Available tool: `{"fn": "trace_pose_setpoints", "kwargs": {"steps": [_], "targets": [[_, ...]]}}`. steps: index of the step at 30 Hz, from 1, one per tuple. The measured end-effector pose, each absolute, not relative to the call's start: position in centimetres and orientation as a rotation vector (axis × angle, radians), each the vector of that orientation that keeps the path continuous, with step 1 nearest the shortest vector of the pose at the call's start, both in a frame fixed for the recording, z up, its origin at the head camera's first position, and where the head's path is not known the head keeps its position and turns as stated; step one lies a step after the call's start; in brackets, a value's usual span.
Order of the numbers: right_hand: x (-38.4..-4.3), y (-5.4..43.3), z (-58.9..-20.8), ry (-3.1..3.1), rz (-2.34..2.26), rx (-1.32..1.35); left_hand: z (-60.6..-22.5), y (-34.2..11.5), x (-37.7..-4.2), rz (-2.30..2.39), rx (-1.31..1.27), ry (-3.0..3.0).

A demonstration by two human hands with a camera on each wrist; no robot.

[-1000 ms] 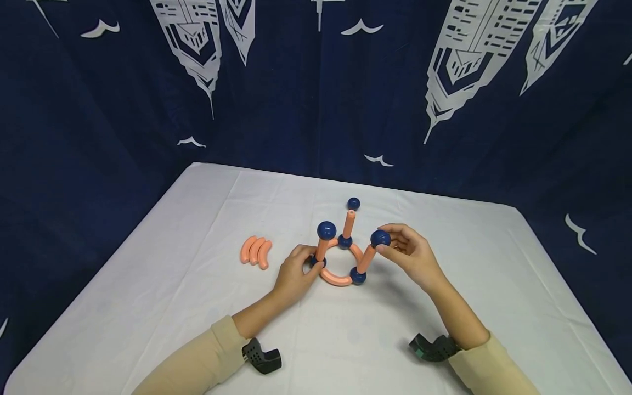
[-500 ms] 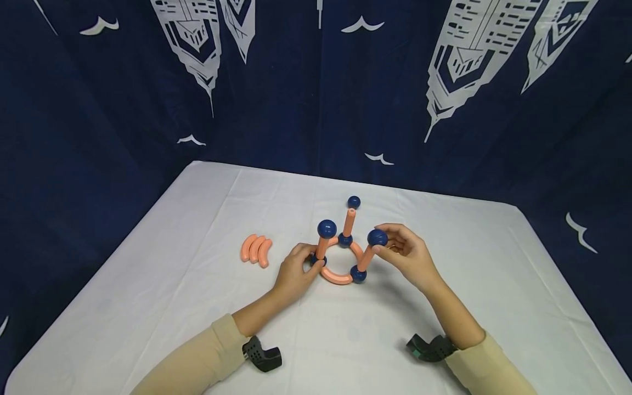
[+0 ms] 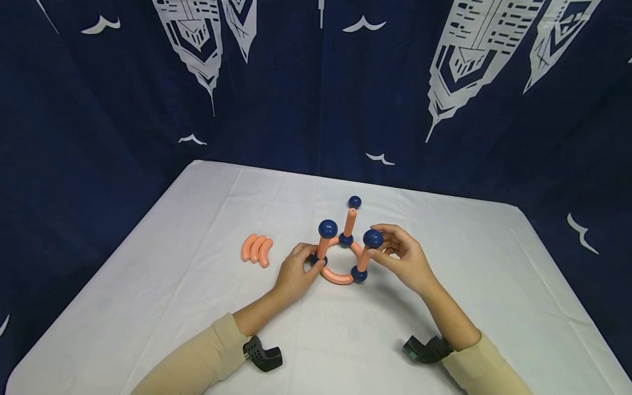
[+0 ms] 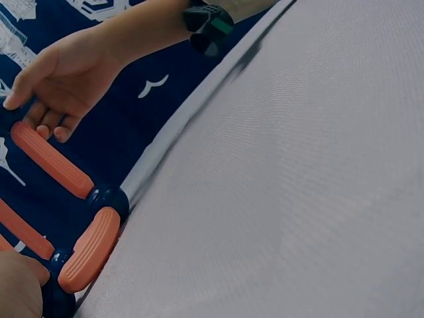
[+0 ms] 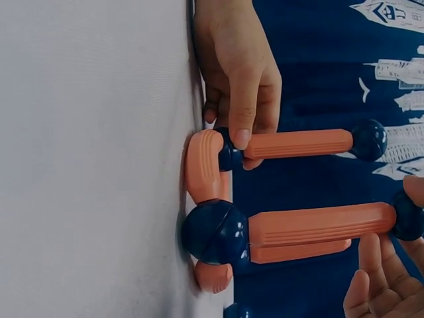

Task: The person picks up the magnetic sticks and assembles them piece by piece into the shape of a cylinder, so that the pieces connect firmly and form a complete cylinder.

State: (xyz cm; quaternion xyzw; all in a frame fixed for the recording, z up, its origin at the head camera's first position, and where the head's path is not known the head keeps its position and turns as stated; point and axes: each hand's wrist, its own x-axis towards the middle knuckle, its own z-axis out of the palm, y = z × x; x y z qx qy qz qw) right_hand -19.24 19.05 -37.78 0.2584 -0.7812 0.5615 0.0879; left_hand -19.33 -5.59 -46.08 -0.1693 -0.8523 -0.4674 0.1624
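A ring of orange curved rods (image 3: 337,276) and dark blue balls lies on the table, with three orange straight rods standing on it. My left hand (image 3: 295,274) pinches the blue base ball (image 3: 319,260) under the left rod (image 3: 323,248), which carries another blue ball (image 3: 328,229). With thumb and fingers, my right hand (image 3: 406,260) holds the blue ball (image 3: 373,238) on top of the right rod (image 5: 318,224). That rod stands nearly upright on its base ball (image 5: 215,232). The back rod (image 3: 350,223) has a bare top end.
Three loose orange curved rods (image 3: 257,250) lie side by side left of the ring. One loose blue ball (image 3: 355,202) is behind the back rod. A white cloth covers the table (image 3: 316,345); a navy printed curtain (image 3: 296,99) hangs behind it.
My right hand has moved a little left with the top ball, bringing the right rod from leaning outward to nearly upright. The left hand keeps its hold on the base ball.
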Motion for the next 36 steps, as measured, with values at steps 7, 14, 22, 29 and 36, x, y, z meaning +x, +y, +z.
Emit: {"fn": "trace_pose_setpoints", "kwargs": {"steps": [7,14,22,29,36], "targets": [[-19.3,19.1,-39.3,-2.385,1.676,0.734,-46.1,-5.6,-19.3,-1.334,-0.485,-2.425],[-19.5,19.0,-41.3,-2.531,1.609,0.699,-46.1,-5.6,-19.4,-1.340,-0.469,-2.446],[-19.8,19.0,-43.1,-2.649,1.511,0.698,-46.0,-5.5,-19.3,-1.348,-0.467,-2.449],[-20.0,19.0,-43.7,-2.636,1.531,0.698,-46.1,-5.6,-19.3,-1.300,-0.499,-2.409],[-19.6,18.7,-43.4,-2.643,1.496,0.661,-46.0,-5.5,-19.3,-1.325,-0.503,-2.411]]}}
